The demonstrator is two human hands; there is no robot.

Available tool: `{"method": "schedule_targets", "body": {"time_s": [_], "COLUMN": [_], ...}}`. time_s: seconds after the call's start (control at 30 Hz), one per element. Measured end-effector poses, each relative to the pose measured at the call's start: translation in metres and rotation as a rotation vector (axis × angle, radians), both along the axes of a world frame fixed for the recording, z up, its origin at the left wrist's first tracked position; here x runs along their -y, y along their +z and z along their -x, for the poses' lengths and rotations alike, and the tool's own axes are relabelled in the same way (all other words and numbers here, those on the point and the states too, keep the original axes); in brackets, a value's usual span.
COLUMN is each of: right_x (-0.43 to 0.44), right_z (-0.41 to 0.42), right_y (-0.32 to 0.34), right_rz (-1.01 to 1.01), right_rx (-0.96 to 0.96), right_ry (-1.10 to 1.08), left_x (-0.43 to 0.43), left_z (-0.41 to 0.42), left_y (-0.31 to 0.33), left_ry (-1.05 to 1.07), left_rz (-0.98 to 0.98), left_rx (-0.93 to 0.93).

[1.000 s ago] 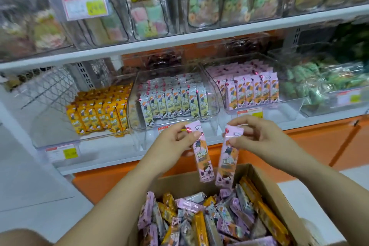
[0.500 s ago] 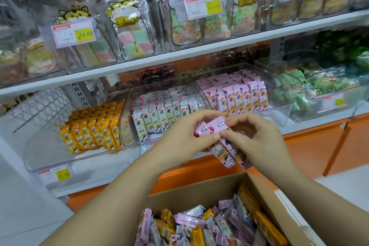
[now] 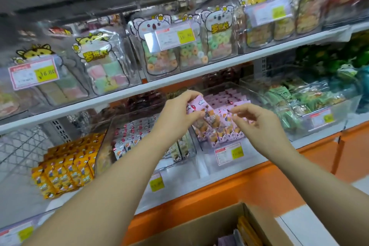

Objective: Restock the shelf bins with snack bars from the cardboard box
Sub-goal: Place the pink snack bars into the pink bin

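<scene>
Cut off at the bottom edge: brown cardboard box (image 3: 199, 227), with only a few wrapper ends showing inside. Half hidden under fingers of the left hand (image 3: 175, 114): pink-wrapped snack bars (image 3: 197, 104), number unclear. Smeared by motion: fingertips (image 3: 237, 115) of the right hand (image 3: 259, 124), grip impossible to judge. Unreadable: white-and-yellow price tags (image 3: 229, 153).

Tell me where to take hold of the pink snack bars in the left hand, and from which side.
The left hand pinches the pink snack bars by their upper ends, so they slant down to the right. Best grip is probably the free lower ends, across the flat faces, coming from the right, where the right hand hovers.
</scene>
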State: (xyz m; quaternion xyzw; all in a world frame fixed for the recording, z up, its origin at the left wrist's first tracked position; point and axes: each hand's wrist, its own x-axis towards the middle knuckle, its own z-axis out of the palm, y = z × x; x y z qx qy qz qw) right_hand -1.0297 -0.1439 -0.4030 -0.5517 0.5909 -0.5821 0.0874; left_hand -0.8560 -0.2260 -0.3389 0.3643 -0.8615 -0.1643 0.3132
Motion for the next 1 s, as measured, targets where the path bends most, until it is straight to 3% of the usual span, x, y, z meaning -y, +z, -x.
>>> {"method": "schedule_targets", "body": {"time_s": [0.27, 0.4, 0.57, 0.73, 1.0], "right_x": [0.048, 0.061, 0.065, 0.063, 0.096], "right_z": [0.041, 0.043, 0.045, 0.045, 0.018], "right_y": [-0.026, -0.041, -0.046, -0.042, -0.025], "right_rz": [-0.202, -0.272, -0.338, -0.383, -0.455], "right_rx": [-0.207, -0.230, -0.352, -0.385, -0.300], "right_ry": [0.009, 0.102, 0.066, 0.097, 0.295], "left_x": [0.053, 0.073, 0.096, 0.104, 0.093], "left_z": [0.038, 0.054, 0.066, 0.066, 0.044], "left_y": [-0.014, -0.022, -0.025, -0.027, -0.027], "left_ry": [0.090, 0.131, 0.135, 0.094, 0.016], "left_rz": [-0.030, -0.012, 0.004, -0.046, -0.083], "left_rx": [0.427, 0.581, 0.732, 0.745, 0.529]}}
